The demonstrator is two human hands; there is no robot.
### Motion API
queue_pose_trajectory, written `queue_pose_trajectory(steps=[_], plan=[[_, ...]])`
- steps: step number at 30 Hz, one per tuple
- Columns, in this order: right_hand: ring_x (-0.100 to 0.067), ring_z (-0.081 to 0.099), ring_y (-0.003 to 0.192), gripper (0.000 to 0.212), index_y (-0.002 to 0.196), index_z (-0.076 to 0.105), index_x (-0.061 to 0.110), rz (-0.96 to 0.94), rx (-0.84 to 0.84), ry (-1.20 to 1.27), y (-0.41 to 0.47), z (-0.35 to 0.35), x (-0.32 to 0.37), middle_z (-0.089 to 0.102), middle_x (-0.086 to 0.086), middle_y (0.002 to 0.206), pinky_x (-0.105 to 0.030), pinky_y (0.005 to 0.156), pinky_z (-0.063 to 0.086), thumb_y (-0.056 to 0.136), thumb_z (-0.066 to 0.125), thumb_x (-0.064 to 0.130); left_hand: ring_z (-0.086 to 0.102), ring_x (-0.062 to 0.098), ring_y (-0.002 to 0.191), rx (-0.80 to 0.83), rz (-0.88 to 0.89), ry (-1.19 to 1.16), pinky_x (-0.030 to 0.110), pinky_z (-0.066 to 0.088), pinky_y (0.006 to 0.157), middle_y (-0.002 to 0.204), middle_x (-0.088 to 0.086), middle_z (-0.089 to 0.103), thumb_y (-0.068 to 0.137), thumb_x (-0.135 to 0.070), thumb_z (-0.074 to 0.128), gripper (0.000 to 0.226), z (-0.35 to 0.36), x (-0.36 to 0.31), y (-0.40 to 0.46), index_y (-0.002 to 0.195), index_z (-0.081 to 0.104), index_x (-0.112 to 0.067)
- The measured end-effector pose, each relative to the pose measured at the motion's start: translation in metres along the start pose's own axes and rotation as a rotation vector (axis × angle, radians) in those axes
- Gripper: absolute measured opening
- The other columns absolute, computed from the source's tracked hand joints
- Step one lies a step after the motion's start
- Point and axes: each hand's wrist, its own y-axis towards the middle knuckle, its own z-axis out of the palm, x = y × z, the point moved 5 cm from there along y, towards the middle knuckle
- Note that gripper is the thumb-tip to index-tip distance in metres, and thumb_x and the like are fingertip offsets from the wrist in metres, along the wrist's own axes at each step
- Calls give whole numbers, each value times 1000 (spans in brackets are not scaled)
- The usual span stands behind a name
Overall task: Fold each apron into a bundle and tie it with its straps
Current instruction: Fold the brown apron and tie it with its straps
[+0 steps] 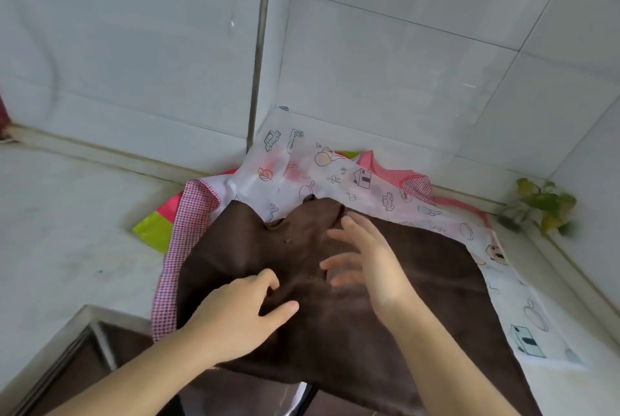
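Head camera view, looking down at a pale countertop [67,214] in a tiled corner: a brown apron [385,298] lies spread on top of a white apron printed with line drawings [352,177] and a pink checked one [188,231], its near edge hanging over the counter. The left hand [241,311] pinches a fold of the brown cloth between thumb and fingers. The right hand [365,258] is above the apron's middle with fingers spread; whether it touches the cloth cannot be told.

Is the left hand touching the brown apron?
Touching. The head view shows the left hand lying on the brown apron, its fingers pressing into the fabric and bunching a fold between thumb and fingers.
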Motion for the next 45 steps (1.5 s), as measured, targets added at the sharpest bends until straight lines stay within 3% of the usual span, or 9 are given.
queue_pose_trajectory(steps=[6, 9, 13, 17, 26, 29, 35, 40, 45], plan=[[-11, 61, 65, 31, 101, 67, 37, -152, -108, -651, -10, -3, -90, 70, 12, 88, -28, 70, 52, 84, 78, 13, 60, 22, 83, -608, -221, -31, 37, 47, 65, 96, -8, 57, 95, -38, 64, 16, -60, 49, -15, 99, 54, -28], [-8, 53, 61, 26, 88, 70, 28, -151, -118, -640, -10, -2, -96, 66, 1, 77, -27, 67, 51, 77, 77, 5, 68, 27, 94, -399, -503, -180, 39, 54, 76, 98, -2, 67, 92, -45, 67, 30, -57, 98, -3, 102, 61, -17], [-7, 50, 60, 25, 85, 69, 25, -163, -98, -615, -8, 0, -97, 64, -3, 77, -21, 63, 46, 75, 77, 4, 78, 28, 85, -221, -533, -873, 46, 61, 90, 87, 5, 81, 81, -25, 85, 21, -47, 105, 11, 95, 79, -11], [-7, 50, 60, 23, 83, 68, 24, -162, -103, -608, -7, -3, -100, 63, -2, 74, -22, 62, 45, 74, 75, 4, 73, 34, 109, -1, -519, -1367, 44, 51, 107, 113, 13, 78, 79, -25, 81, 35, -58, 75, 10, 107, 81, -4], [-8, 51, 58, 19, 79, 67, 23, -167, -86, -605, -8, -4, -100, 62, -3, 68, -24, 61, 45, 73, 72, 5, 78, 28, 78, -48, -382, -1705, 35, 55, 81, 96, 18, 78, 71, -27, 76, 29, -62, 32, 2, 87, 83, -4], [-8, 51, 58, 19, 79, 67, 23, -156, -79, -609, -8, -6, -100, 62, -4, 68, -23, 60, 45, 72, 71, 6, 78, 26, 72, -57, -419, -1620, 29, 60, 68, 93, 19, 79, 66, -26, 85, 32, -66, 33, 1, 85, 83, 0], [-7, 50, 58, 20, 78, 67, 23, -165, -74, -580, -7, -7, -102, 58, 5, 61, -22, 59, 45, 73, 70, 4, 75, 24, 106, -271, -272, -1454, 39, 50, 100, 119, 7, 77, 85, -2, 60, 49, -127, 63, -5, 128, 72, -24], [-8, 53, 60, 20, 78, 66, 26, -171, -92, -575, -5, -7, -104, 62, 3, 67, -24, 61, 47, 73, 70, 7, 60, 34, 82, -665, -548, -213, 41, 49, 78, 87, 5, 59, 76, 5, 67, 48, -172, 129, -16, 114, 68, -24], [-15, 58, 66, 19, 80, 65, 28, -172, -112, -580, -4, -7, -106, 65, 1, 75, -27, 65, 50, 75, 68, 9, 54, 31, 118, -311, -451, 568, 50, 38, 100, 124, 1, 52, 83, -39, 70, 38, -120, 82, -3, 120, 59, -38]])
